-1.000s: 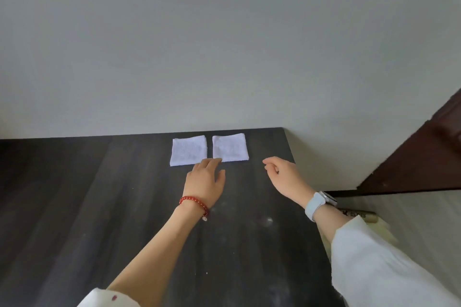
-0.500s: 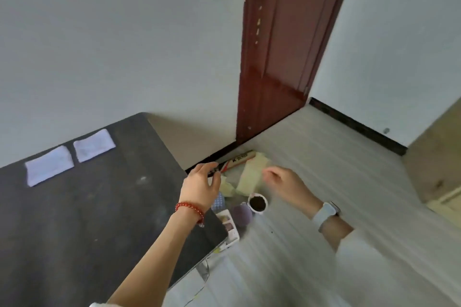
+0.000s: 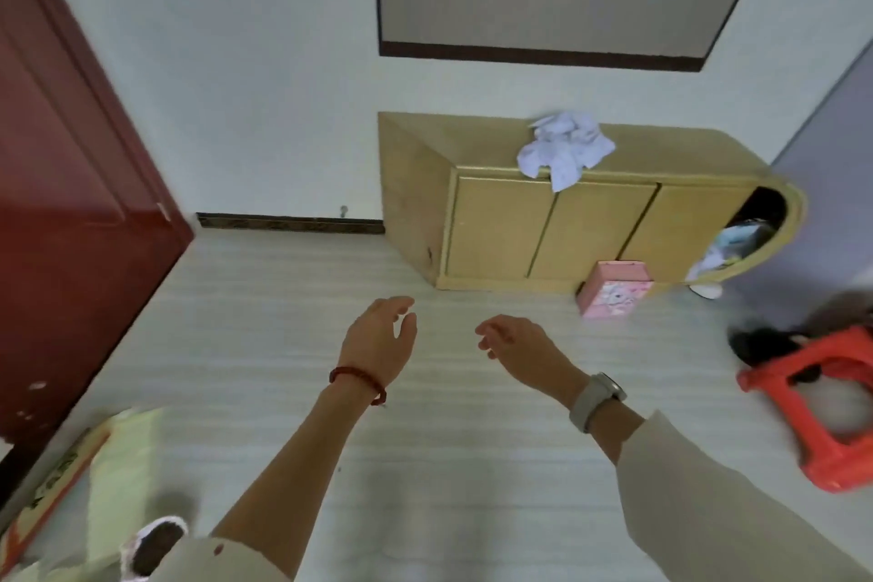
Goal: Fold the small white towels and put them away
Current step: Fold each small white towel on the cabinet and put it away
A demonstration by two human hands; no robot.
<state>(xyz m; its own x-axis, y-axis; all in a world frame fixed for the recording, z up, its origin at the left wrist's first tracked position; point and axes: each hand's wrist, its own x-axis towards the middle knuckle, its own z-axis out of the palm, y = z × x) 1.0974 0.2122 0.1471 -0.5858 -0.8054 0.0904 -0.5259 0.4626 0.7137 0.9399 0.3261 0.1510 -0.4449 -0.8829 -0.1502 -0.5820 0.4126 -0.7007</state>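
Observation:
A crumpled pile of small white towels (image 3: 564, 147) lies on top of a low yellow cabinet (image 3: 557, 232) against the far wall, one corner hanging over the front edge. My left hand (image 3: 378, 340), with a red bead bracelet at the wrist, hangs in the air over the floor with relaxed fingers and holds nothing. My right hand (image 3: 517, 350), a watch on its wrist, is beside it with loosely curled fingers, also empty. Both hands are well short of the cabinet. The dark table with the folded towels is out of view.
A dark red door (image 3: 71, 213) stands at the left. A pink box (image 3: 614, 291) sits on the floor by the cabinet. A red plastic stool (image 3: 822, 406) is at the right. Papers and a cup (image 3: 151, 543) lie at the lower left on the pale striped floor.
The view has swung right, away from the dark table and its two folded towels, past the door to the yellow cabinet. Both hands left the table and stay empty.

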